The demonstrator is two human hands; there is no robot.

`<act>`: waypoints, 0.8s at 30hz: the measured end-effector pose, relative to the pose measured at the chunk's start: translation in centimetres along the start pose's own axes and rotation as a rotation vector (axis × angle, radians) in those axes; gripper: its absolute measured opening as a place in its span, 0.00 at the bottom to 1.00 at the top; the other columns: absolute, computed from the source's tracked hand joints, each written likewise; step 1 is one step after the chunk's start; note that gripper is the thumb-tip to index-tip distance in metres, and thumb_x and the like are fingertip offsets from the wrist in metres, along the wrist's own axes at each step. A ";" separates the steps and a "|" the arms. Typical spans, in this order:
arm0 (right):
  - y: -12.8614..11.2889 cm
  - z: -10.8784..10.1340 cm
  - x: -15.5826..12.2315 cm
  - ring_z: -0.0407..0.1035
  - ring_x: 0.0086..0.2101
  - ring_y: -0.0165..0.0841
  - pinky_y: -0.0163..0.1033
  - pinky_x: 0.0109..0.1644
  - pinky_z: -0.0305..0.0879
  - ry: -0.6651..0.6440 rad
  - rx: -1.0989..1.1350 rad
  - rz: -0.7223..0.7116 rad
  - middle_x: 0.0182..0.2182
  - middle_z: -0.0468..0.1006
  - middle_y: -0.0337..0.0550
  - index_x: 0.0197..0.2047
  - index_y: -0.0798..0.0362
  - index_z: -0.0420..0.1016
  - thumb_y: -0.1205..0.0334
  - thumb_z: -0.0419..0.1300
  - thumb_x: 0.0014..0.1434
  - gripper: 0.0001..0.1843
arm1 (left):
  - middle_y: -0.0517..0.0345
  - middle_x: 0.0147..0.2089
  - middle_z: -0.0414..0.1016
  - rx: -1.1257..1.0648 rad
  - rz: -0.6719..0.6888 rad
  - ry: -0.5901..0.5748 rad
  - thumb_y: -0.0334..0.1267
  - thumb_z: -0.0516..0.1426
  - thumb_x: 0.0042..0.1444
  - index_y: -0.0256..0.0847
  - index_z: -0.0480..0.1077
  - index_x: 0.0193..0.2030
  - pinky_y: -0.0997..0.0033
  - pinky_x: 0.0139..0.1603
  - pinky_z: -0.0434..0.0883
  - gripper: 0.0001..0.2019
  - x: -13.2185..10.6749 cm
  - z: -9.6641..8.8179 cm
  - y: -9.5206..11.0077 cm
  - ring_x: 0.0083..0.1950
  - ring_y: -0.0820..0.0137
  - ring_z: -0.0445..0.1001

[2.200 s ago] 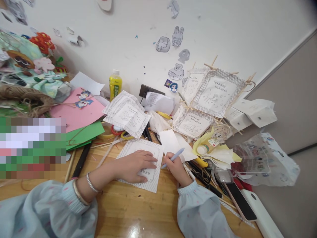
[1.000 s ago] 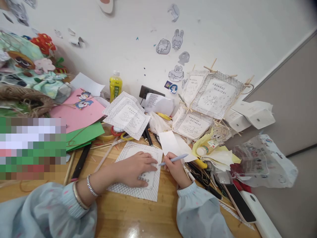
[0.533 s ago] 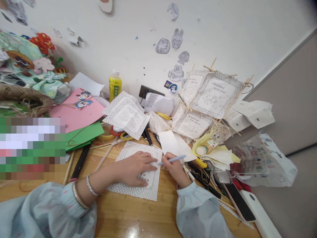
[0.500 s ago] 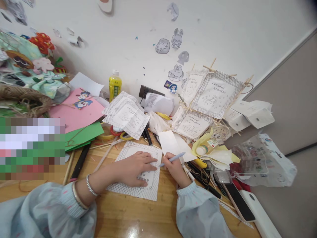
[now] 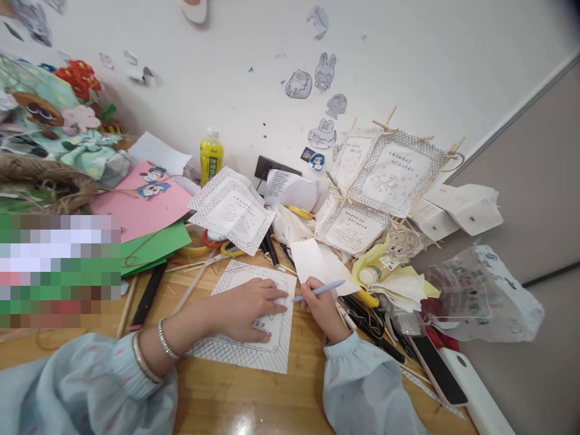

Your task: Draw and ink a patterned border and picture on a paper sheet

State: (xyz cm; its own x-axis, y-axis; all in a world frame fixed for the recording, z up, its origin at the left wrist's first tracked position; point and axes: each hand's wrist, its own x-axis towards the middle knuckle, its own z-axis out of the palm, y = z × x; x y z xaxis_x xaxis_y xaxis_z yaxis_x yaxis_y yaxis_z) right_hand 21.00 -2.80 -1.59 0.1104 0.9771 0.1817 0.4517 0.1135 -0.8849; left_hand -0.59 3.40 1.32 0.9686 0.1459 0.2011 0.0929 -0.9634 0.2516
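A white sheet of paper (image 5: 272,356) with a hand-drawn, cross-hatched border lies on the wooden table (image 5: 217,399). Flat across its middle rests my left hand (image 5: 249,308), fingers spread, covering much of the drawing and writing. My right hand (image 5: 317,305) pinches a light blue pen (image 5: 328,286). The pen's tip is at the sheet's right edge, on the hatched border. Behind my left hand, a second bordered drawing (image 5: 233,211) with a crease leans over some rolls of tape.
At the back right stands a stick frame (image 5: 394,172) hung with similar drawings. A yellow bottle (image 5: 211,157) is by the wall. Green paper (image 5: 154,248) and a black marker (image 5: 148,296) lie at left; a phone (image 5: 437,368) and plastic bag (image 5: 489,296) at right.
The sheet has shifted slightly toward me under my left hand. The pen has tilted a little lower in my right hand, its tip still at the right border.
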 end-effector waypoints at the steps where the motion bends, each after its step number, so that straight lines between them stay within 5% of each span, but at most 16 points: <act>1: 0.1 0.0 0.0 0.57 0.19 0.26 0.32 0.23 0.53 -0.012 -0.004 0.002 0.16 0.64 0.31 0.22 0.50 0.59 0.58 0.52 0.60 0.15 | 0.43 0.62 0.65 0.006 -0.002 -0.002 0.46 0.63 0.49 0.41 0.68 0.58 0.50 0.57 0.61 0.29 0.0 0.0 0.0 0.57 0.48 0.65; 16: -0.1 0.0 0.0 0.61 0.19 0.27 0.32 0.25 0.56 -0.107 0.000 -0.014 0.18 0.69 0.33 0.24 0.50 0.62 0.56 0.53 0.61 0.15 | 0.43 0.62 0.64 -0.004 0.009 0.001 0.47 0.64 0.48 0.43 0.70 0.56 0.50 0.55 0.63 0.28 -0.1 -0.1 -0.1 0.55 0.48 0.66; 24: 0.6 0.0 0.2 0.55 0.18 0.27 0.31 0.22 0.50 -0.047 0.000 0.045 0.13 0.58 0.29 0.20 0.50 0.57 0.63 0.52 0.56 0.14 | 0.44 0.63 0.64 -0.010 -0.016 -0.033 0.47 0.63 0.49 0.43 0.69 0.57 0.49 0.56 0.62 0.28 -0.1 0.0 -0.2 0.58 0.47 0.64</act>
State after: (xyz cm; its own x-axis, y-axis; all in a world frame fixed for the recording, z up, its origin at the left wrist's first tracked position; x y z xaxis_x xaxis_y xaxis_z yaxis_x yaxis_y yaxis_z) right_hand 21.32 -2.54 -2.06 0.0885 0.9887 0.1213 0.4473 0.0694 -0.8917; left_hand -0.75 3.55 1.27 0.9742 0.1532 0.1655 0.1059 -0.9586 0.2643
